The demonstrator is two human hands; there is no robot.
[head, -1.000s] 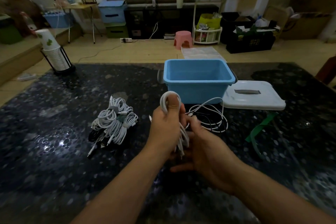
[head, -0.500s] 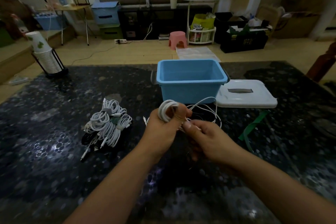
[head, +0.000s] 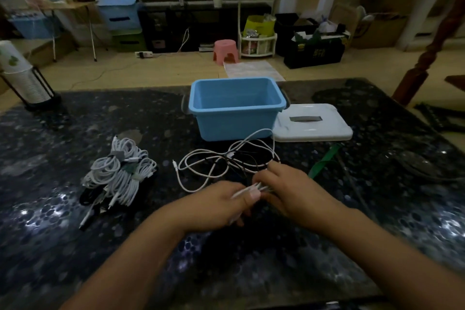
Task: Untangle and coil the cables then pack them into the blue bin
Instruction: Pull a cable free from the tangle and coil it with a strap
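Observation:
My left hand and my right hand meet low over the dark table, and both pinch a small bundle of white cable between them. Loose white and black cables lie tangled on the table just beyond my hands. An open blue bin stands behind that tangle, with nothing visible inside. To the left lies a pile of coiled white cables bound with ties, over some black cable.
A white lid lies right of the bin. A green strap lies on the table at the right. A stack of paper cups in a black holder stands at the far left corner of the speckled table.
My hands have come down from chest height to just above the table. The round white coil held upright in my left hand is now a flat bundle between both hands.

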